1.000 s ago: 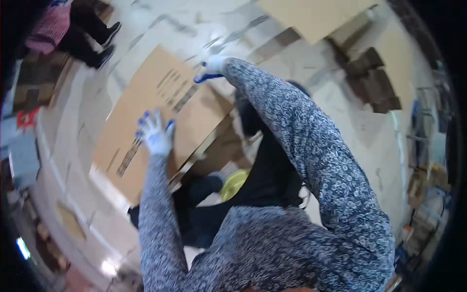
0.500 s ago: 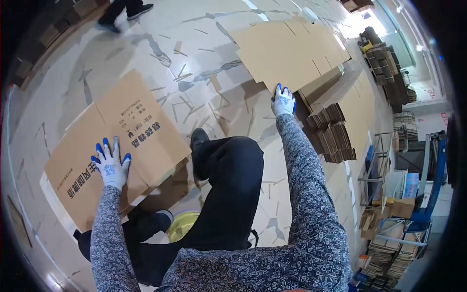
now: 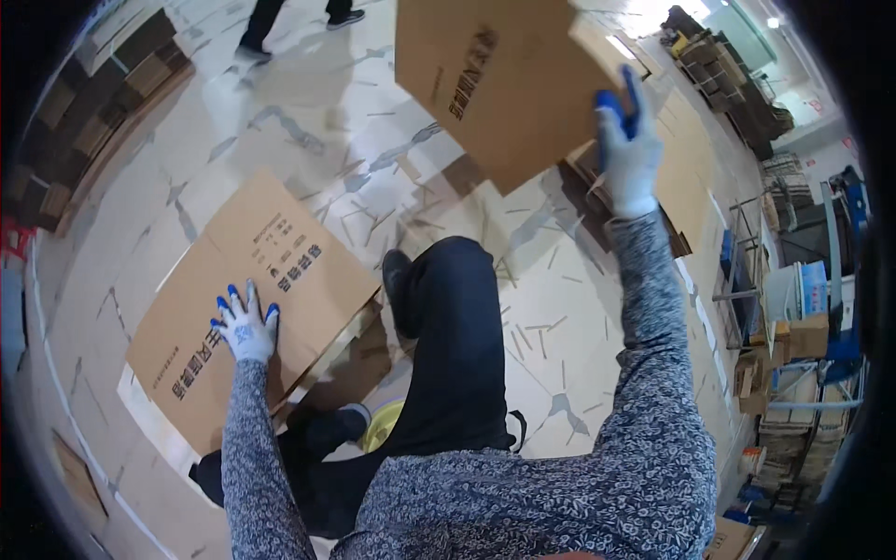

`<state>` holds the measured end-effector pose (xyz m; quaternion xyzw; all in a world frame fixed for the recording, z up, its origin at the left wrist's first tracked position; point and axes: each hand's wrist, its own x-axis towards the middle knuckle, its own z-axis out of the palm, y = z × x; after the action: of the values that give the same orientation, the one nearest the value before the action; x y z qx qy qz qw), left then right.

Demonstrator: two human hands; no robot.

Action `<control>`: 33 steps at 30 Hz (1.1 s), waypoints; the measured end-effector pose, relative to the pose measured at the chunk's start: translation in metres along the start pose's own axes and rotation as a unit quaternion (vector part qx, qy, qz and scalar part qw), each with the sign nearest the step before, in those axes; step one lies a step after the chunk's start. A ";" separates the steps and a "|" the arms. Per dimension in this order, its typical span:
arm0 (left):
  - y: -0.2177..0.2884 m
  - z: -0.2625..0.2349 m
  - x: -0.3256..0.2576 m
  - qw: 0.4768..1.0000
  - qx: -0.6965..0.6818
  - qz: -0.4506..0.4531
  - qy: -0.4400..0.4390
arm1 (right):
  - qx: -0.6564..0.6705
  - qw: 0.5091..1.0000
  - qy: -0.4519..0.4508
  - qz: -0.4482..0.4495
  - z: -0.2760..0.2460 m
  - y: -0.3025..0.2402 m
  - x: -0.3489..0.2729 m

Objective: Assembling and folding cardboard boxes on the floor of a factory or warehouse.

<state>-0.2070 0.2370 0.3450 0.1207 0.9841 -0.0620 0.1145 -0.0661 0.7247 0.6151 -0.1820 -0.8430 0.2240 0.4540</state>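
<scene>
My left hand (image 3: 245, 334), in a white glove with blue fingertips, lies flat with fingers spread on a brown flattened carton (image 3: 308, 308) with dark print. That carton rests on a low support at my left, whose underside is mostly hidden. At the upper right, my right hand (image 3: 627, 154), gloved alike, grips the right edge of another printed cardboard sheet (image 3: 509, 89). This sheet is raised and tilted above the floor. Below and behind it is a pile of flat cardboard (image 3: 689, 177), partly covered by the sheet and my hand.
Thin cardboard offcuts (image 3: 369, 219) litter the tiled floor ahead. A yellow basin (image 3: 381, 427) sits by my left foot. Stacked cartons (image 3: 103, 103) stand at the far left. Another person's legs (image 3: 261, 28) show at the top. Metal racks (image 3: 742, 271) line the right.
My right hand has lifted the sheet off the pile, tilting it so its printed face shows. My left hand stays on the carton. The other person's legs have moved right in view.
</scene>
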 end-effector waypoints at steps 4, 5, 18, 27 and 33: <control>0.005 0.009 0.007 0.999 -0.005 0.024 0.028 | -0.044 0.978 0.014 0.202 0.002 0.122 0.023; 0.004 0.009 0.006 0.999 -0.007 0.027 0.031 | -0.068 0.975 0.024 0.212 0.015 0.165 0.017; 0.002 0.011 0.008 0.999 -0.027 0.017 0.042 | 0.161 0.753 -0.013 0.638 0.113 0.346 -0.087; -0.013 0.012 0.001 0.992 -0.094 0.030 0.072 | 0.561 0.613 -0.201 0.518 0.083 0.287 -0.036; -0.040 -0.013 -0.010 0.895 -0.426 -0.026 0.130 | 0.559 0.663 -0.300 0.398 0.076 0.128 -0.049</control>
<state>-0.2101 0.1976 0.3636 0.0421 0.9251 0.3765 0.0245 -0.0912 0.7903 0.4753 -0.1352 -0.4974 0.8547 0.0607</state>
